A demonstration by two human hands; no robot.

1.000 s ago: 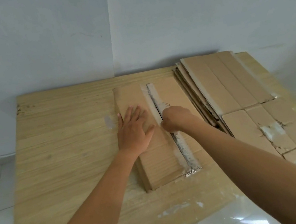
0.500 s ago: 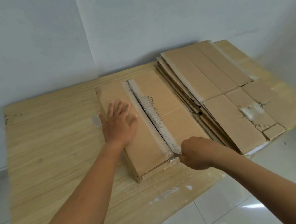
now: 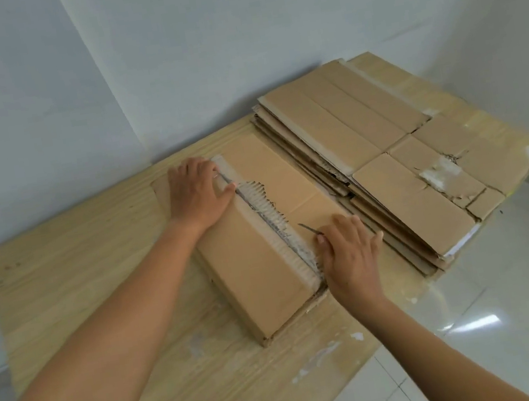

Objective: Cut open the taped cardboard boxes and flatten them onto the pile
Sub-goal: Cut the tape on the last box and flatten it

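Cardboard box point(image 3: 260, 270) on wooden table point(image 3: 92, 262), just beside flattened pile point(image 3: 391, 180); tape seam point(image 3: 268, 213) looks slit. Left hand point(image 3: 198, 193) hooks fingertips over left flap point(image 3: 246, 248) at far end. Right hand point(image 3: 347, 253) pinches thin blade point(image 3: 307, 229), other fingers spread on right flap point(image 3: 287, 176). Pull flaps apart evenly, blade tip kept away from left hand

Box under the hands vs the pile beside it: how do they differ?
The box is one piece with height; the pile is several flat sheets stacked. The box has a ragged, slit tape seam down its middle; the pile's top sheet shows flat panels and a torn white patch. The left hand and the right hand, which holds a blade, are at the box, not the pile. Shared: brown cardboard on the table.
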